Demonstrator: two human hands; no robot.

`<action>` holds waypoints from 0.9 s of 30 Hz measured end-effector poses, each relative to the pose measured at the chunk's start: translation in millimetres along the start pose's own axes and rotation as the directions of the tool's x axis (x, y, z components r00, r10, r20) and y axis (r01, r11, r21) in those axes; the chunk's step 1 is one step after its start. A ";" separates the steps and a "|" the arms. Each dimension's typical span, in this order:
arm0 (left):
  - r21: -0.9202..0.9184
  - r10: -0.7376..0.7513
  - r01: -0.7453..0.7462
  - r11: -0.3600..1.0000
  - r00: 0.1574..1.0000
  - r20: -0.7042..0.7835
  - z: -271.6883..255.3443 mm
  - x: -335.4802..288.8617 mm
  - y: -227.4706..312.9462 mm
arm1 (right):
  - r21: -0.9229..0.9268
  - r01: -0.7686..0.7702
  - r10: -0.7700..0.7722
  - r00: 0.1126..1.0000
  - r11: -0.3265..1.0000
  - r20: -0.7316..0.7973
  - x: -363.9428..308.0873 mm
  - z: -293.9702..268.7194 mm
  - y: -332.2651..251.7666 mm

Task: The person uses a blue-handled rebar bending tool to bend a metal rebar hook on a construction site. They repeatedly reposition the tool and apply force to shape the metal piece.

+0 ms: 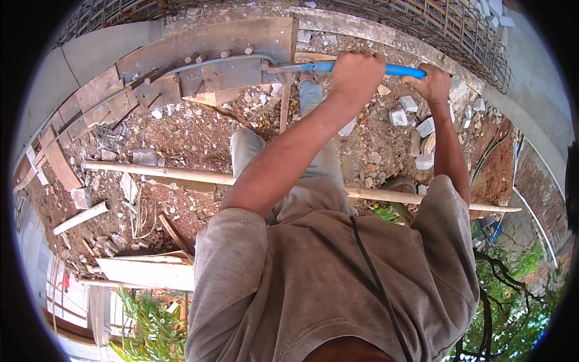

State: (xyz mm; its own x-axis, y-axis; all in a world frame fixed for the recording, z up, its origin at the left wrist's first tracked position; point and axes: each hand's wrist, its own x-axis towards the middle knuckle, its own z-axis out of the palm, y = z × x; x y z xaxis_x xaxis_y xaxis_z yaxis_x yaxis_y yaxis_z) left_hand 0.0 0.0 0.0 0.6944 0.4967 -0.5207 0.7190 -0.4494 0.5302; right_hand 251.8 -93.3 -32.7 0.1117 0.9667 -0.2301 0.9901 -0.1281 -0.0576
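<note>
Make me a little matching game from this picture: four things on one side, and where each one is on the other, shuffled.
Things:
1. left hand
2. right hand
3. bent metal rod
4. pale pole

Places:
A. across the dirt, partly hidden by the person's body
B. at the right end of the blue handle
C. curving over the wooden boards
D. around the middle of the blue handle

Right pairs: 1-D, 2-B, 3-C, 4-A.
</note>
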 end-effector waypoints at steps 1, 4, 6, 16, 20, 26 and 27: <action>0.071 0.050 -0.039 0.997 0.986 -0.160 5.5 -6.3 -1.9 | 0.005 0.019 -0.019 1.000 1.000 -0.015 -0.7 2.3 -3.0; 0.136 0.312 -0.311 0.941 0.634 -0.708 28.6 -46.6 -9.7 | 0.032 -0.080 0.077 0.993 0.996 0.092 -7.7 6.2 -9.5; -0.179 0.042 -0.282 0.943 0.631 -0.775 40.8 -108.1 -25.1 | -0.022 -0.179 0.179 0.958 0.984 0.223 -26.5 6.9 -24.6; -0.018 -0.208 0.358 0.933 0.500 -0.841 12.2 -129.8 -109.9 | 0.022 -0.227 0.211 0.933 0.974 0.293 -30.9 -16.8 -33.7; 0.006 -0.240 0.449 0.893 0.488 -0.839 16.4 -126.1 -104.2 | 0.022 -0.221 0.208 0.945 0.975 0.250 -32.5 -13.0 -25.8; 0.048 -0.251 0.492 0.869 0.522 -0.816 12.3 -127.9 -103.7 | -0.034 -0.004 0.001 0.996 0.999 -0.088 -18.6 -6.7 -8.6; 0.059 -0.240 0.486 0.872 0.530 -0.813 12.9 -128.6 -104.6 | -0.045 0.033 -0.039 0.988 0.998 -0.152 -16.7 -4.6 -5.2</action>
State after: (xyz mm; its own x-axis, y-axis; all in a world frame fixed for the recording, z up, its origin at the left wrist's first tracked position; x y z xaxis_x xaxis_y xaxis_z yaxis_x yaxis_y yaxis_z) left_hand -164.1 -26.5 2.9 0.1714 0.9751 0.1405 0.9662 -0.1943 0.1695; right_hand 245.2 -107.8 -24.1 0.0845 0.9934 -0.0776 0.9960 -0.0864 -0.0217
